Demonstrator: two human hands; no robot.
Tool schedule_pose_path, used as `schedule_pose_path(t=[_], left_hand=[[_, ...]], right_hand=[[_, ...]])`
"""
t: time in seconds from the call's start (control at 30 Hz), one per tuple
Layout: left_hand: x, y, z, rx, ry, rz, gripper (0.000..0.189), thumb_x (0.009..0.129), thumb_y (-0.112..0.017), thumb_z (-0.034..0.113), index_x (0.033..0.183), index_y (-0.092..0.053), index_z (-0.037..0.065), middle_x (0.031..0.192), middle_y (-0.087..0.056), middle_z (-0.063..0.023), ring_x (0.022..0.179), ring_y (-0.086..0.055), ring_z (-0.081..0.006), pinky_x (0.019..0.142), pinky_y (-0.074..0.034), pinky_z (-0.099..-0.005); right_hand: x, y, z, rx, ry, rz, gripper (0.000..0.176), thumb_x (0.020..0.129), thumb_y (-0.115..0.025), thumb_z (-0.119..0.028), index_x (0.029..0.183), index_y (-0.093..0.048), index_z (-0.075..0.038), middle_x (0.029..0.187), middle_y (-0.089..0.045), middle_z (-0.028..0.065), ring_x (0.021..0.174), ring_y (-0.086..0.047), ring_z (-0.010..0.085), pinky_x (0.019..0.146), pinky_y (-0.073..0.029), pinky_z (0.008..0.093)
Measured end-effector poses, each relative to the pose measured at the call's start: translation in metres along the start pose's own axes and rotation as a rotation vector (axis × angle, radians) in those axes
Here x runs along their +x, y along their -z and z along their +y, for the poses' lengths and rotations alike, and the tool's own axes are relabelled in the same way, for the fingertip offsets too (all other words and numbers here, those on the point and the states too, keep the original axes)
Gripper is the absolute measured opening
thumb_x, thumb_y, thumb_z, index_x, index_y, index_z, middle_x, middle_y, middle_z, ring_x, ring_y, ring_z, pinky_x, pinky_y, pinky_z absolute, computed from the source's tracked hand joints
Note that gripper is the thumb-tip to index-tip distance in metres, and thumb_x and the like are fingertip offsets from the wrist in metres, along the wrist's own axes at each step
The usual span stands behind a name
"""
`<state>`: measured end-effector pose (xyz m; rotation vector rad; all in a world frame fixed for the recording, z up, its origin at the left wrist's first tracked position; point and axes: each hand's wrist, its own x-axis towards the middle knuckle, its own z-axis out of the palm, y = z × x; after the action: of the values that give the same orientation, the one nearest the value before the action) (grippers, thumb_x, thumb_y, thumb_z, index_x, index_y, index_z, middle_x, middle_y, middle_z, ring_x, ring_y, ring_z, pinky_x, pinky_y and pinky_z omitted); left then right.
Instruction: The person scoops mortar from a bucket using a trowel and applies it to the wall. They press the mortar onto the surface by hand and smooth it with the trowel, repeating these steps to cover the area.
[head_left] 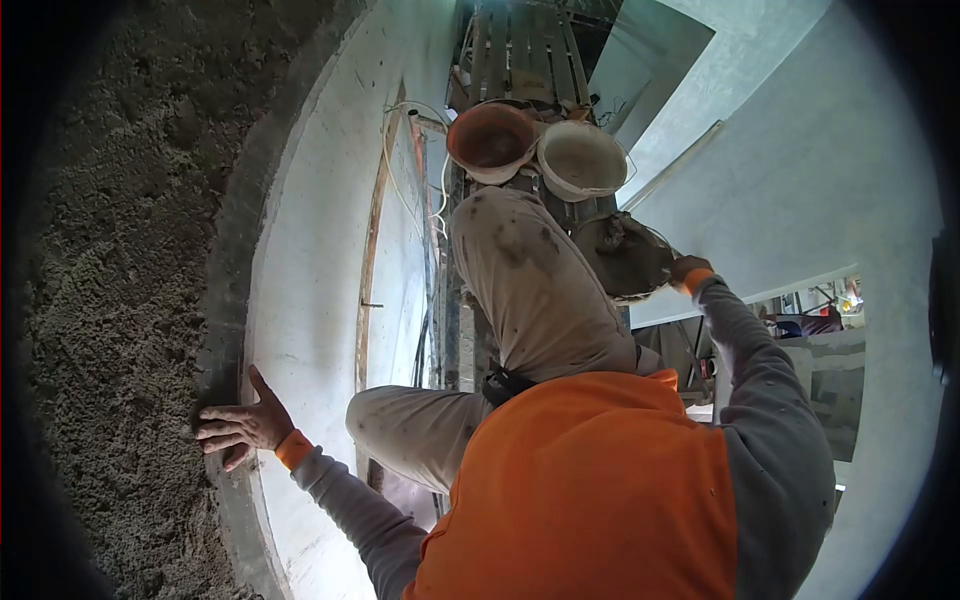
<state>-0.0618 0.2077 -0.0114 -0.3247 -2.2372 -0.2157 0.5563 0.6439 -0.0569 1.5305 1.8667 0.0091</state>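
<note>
My left hand (243, 425) is spread open, its fingers against the smooth grey band (228, 340) that edges the rough mortar surface (120, 300). On the other side, my right hand (690, 270) is closed at the rim of a bucket (632, 298) with wet grey mortar (618, 250) in it. The fingers of that hand are partly hidden, and it appears to grip the bucket's edge or handle. This bucket is beside my raised knee (500, 225).
A reddish bucket (492, 143) and a whitish bucket (583, 160) stand side by side on a slatted plank platform (520, 45). White walls (790, 190) flank it. A wooden strip (374, 250) and loose cable (387, 150) are at the left. A lower area shows through an opening (830, 310).
</note>
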Motion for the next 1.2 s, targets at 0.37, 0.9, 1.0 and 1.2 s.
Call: schedule_pose_path(t=[0.37,0.9,1.0,1.2], left_hand=[[0.002,0.000,0.004,-0.006,0.035,-0.030,0.117,0.071,-0.045,0.078,0.142,0.003,-0.002,0.143,0.014,-0.0330,0.129,0.022,-0.0512,0.080,0.010,-0.0784],[0.003,0.006,0.009,0.069,0.019,-0.040,0.121,0.070,-0.048,0.077,0.140,0.009,-0.004,0.142,0.021,-0.0309,0.128,0.024,-0.0506,0.084,0.008,-0.0771],[0.005,0.004,0.004,0.090,-0.004,-0.036,0.122,0.070,-0.049,0.077,0.140,0.008,-0.005,0.142,0.020,-0.0321,0.127,0.024,-0.0512,0.084,0.008,-0.0772],[0.004,0.003,0.008,0.006,-0.002,-0.004,0.123,0.069,-0.049,0.078,0.140,0.007,-0.006,0.142,0.019,-0.0327,0.127,0.025,-0.0521,0.080,0.009,-0.0786]], right_hand=[[0.045,0.011,-0.075,-0.322,0.166,0.378,0.016,0.078,-0.054,-0.021,0.076,-0.069,-0.015,0.079,-0.068,0.0073,0.074,-0.067,0.0244,0.062,-0.050,0.0387],[0.027,-0.012,-0.027,0.038,0.215,-0.166,0.032,0.082,-0.049,-0.022,0.106,-0.062,-0.004,0.110,-0.061,0.0180,0.101,-0.059,0.0327,0.085,-0.047,0.0412],[0.011,0.031,-0.011,-0.103,0.226,-0.185,0.032,0.080,-0.051,-0.021,0.106,-0.061,-0.006,0.108,-0.061,0.0171,0.102,-0.059,0.0303,0.084,-0.048,0.0391],[-0.003,0.066,0.029,-0.162,0.153,0.164,0.021,0.076,-0.053,-0.017,0.090,-0.066,-0.007,0.090,-0.066,0.0143,0.084,-0.064,0.0300,0.074,-0.051,0.0409]])
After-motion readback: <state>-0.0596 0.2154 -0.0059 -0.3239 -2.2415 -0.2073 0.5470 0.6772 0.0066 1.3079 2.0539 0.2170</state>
